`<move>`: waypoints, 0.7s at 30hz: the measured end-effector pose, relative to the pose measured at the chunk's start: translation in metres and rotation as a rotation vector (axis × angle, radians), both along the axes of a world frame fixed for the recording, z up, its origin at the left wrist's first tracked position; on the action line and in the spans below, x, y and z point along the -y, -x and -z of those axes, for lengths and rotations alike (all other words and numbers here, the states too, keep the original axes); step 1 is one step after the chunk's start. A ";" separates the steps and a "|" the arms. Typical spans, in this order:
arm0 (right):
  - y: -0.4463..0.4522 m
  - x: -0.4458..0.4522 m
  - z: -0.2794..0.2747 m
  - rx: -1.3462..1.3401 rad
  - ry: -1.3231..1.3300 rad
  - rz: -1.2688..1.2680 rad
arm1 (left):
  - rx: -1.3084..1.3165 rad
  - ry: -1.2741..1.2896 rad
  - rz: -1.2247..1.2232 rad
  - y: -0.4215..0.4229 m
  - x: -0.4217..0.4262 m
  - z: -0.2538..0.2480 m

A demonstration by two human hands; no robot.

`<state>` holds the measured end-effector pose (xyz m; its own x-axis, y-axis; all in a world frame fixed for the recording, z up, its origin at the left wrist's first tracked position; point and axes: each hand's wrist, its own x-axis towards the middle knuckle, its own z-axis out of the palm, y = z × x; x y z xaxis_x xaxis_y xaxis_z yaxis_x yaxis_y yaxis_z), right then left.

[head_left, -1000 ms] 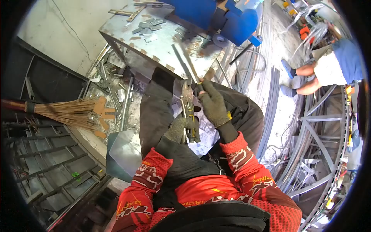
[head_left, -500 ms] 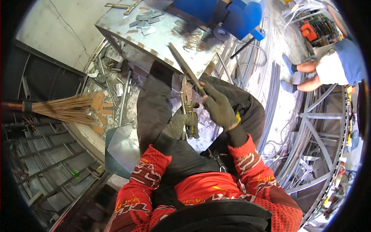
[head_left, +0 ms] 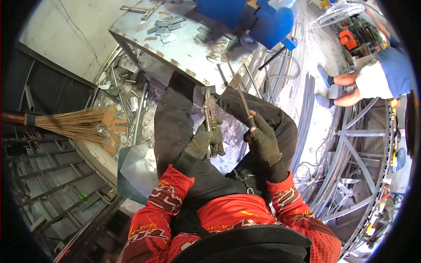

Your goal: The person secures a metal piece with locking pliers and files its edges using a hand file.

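My left hand, in a dark glove, is closed around a pair of locking pliers held upright between my knees. A small flat metal piece sits in the jaws. My right hand, also gloved, grips the handle of a long flat file. The file slants up and left, to the right of the pliers and apart from the metal piece. Its far end is blurred.
Ahead stands a metal table with cut metal pieces and a disc. A broom lies left, beside scattered scrap. Long metal bars lie right. Another person's legs are at upper right.
My right hand has drawn back toward my body, taking the file off the metal piece and to the right. The left hand and pliers have stayed nearly in place.
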<state>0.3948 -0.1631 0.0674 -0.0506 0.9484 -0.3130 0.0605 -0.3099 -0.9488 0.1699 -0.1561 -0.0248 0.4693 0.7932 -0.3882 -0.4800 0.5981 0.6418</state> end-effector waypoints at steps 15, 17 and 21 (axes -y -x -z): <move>0.044 0.004 0.008 -0.359 -0.047 -0.003 | -0.599 -0.707 -0.067 -0.027 -0.015 0.035; 0.044 -0.001 0.013 -0.313 -0.071 0.019 | -0.507 -0.511 -0.026 -0.028 -0.013 0.015; 0.043 -0.019 0.009 -0.270 -0.130 0.077 | -0.931 -0.907 -0.154 -0.034 0.002 0.022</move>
